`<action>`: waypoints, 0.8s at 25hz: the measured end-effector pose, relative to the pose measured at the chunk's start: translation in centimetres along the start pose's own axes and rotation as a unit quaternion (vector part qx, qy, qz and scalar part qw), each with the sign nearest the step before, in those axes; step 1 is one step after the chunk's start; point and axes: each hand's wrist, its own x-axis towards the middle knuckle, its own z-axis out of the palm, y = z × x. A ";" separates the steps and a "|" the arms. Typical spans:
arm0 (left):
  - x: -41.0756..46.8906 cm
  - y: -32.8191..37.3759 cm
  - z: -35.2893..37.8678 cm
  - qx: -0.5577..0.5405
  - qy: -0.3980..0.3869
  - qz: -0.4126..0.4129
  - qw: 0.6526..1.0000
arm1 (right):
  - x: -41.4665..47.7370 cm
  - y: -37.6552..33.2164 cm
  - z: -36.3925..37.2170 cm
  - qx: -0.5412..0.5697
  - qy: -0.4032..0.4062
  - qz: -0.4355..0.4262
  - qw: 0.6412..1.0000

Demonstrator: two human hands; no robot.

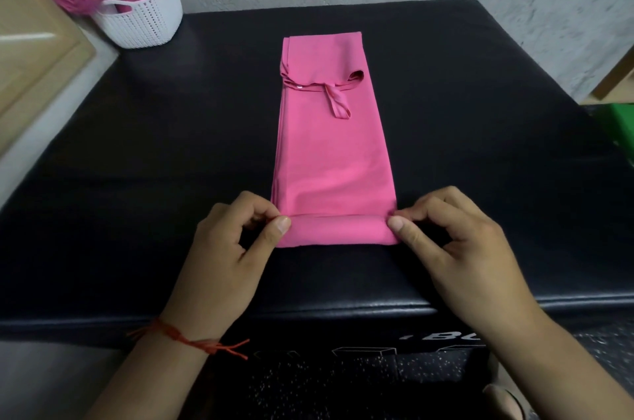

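A pink cloth (329, 152), folded into a long narrow strip, lies lengthwise down the middle of a black padded surface (154, 162). A thin pink strap with a loop crosses its far part. The near end of the strip is turned over into a short roll. My left hand (236, 241) pinches the roll's left end between thumb and fingers. My right hand (446, 241) pinches the right end the same way. A red thread is tied round my left wrist.
A white perforated basket (144, 21) stuffed with rolled pink cloths stands at the far left corner. A pale wooden panel (31, 52) lies to the left, and something green (617, 124) shows at the right edge. A grey wall rises behind.
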 end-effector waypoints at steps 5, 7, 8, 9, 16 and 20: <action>-0.3 -0.2 0.2 0.062 0.019 0.102 0.993 | 0.6 -0.1 0.1 0.018 0.008 0.034 0.999; -0.4 -0.3 -0.2 0.076 0.008 0.137 0.988 | 0.6 -0.4 0.3 0.010 0.021 0.036 0.999; -0.5 -0.4 -0.4 0.080 -0.002 0.148 0.986 | 0.5 -0.5 0.4 0.009 0.036 0.042 0.998; -0.4 -0.6 -0.7 0.085 -0.014 0.155 0.984 | 0.3 -0.7 0.5 0.011 0.053 0.049 0.997; -0.2 -1.1 -1.0 0.047 -0.044 0.090 0.994 | -0.7 -0.6 0.8 -0.024 0.108 0.023 0.994; 0.1 -1.2 -1.1 0.039 -0.046 0.049 0.997 | -0.5 -0.1 0.8 -0.045 0.087 0.016 0.995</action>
